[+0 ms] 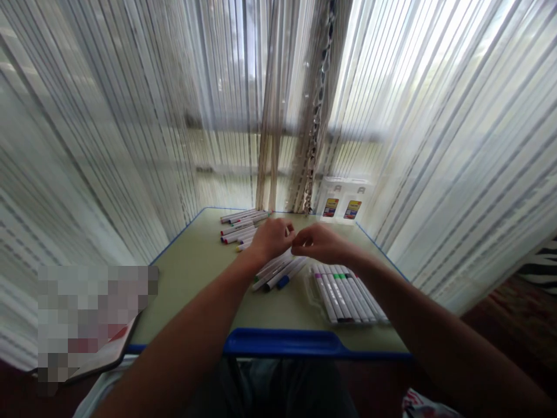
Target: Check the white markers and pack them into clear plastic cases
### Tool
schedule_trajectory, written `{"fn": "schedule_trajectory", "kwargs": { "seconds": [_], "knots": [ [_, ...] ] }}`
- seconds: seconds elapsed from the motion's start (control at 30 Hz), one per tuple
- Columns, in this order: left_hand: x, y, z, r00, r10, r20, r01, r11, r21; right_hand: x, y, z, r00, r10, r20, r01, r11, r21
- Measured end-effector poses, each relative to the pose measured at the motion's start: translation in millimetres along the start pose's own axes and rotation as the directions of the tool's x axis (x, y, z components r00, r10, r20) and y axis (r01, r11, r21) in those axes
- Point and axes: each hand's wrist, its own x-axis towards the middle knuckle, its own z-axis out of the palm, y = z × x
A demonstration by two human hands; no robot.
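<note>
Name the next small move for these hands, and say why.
The left hand and right hand meet above the loose markers, and the case beside them holds a neat row; so probably lay one more into that row.

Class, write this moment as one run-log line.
left hand: fingertips meet right hand | right hand: above loose markers | held item: unclear | packed markers: near right wrist | table: green

Bare left hand (272,238), right hand (321,244), sleeveless forearms (204,325), dark trousers (278,386).
</note>
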Motion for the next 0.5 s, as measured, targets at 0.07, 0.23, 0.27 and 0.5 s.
{"fn": "schedule_trajectory", "kwargs": {
  "seconds": [0.07,0.23,0.27,0.5],
  "knots": [
    [-5,-4,5.7,0.999,-0.039,-0.022,0.04,0.999,0.029,-1,-9,11,1.0,-0.004,0.018,0.006,0.991,-0.13],
    [-9,-3,8.2,0.996,-0.082,-0.036,0.085,0.992,0.095,-8,-19,30,0.997,0.072,-0.018,-0.074,0.952,-0.296],
    [-9,-2,8.4,0.996,-0.084,-0.032,0.087,0.99,0.107,-8,-19,32,0.997,0.082,-0.002,-0.079,0.952,-0.297],
    [-11,4,9.1,0.996,-0.092,0.006,0.089,0.983,0.16,-4,-10,48,0.988,0.14,-0.06,-0.15,0.96,-0.235]
  ]
}}
